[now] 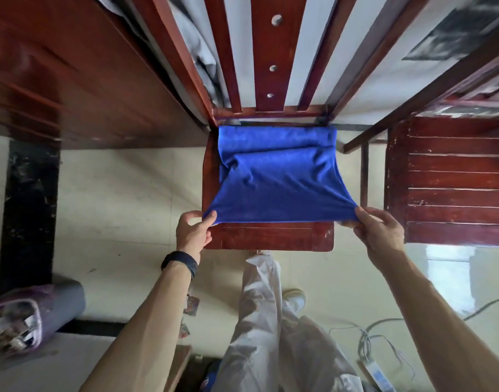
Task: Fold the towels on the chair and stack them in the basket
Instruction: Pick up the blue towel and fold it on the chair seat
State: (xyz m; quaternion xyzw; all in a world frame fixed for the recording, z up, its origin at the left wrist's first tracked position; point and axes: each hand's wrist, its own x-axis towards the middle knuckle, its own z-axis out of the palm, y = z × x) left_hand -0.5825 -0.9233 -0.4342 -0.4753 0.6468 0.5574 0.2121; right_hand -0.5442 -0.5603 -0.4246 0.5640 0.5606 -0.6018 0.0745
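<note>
A bright blue towel (276, 176) lies across the seat of a dark red wooden chair (271, 239). Its far edge rests by the chair back, with a fold across the middle. My left hand (193, 232) pinches the near left corner of the towel, and my right hand (379, 232) pinches the near right corner. Both corners are lifted a little off the seat and the near edge is pulled taut between them. No basket is in view.
A second red wooden chair (446, 182) stands close on the right. A dark wooden table (73, 80) is at the left. A grey rolled mat (59, 309) lies on the floor at lower left, and cables (370, 343) at lower right. My leg and shoe are below the chair.
</note>
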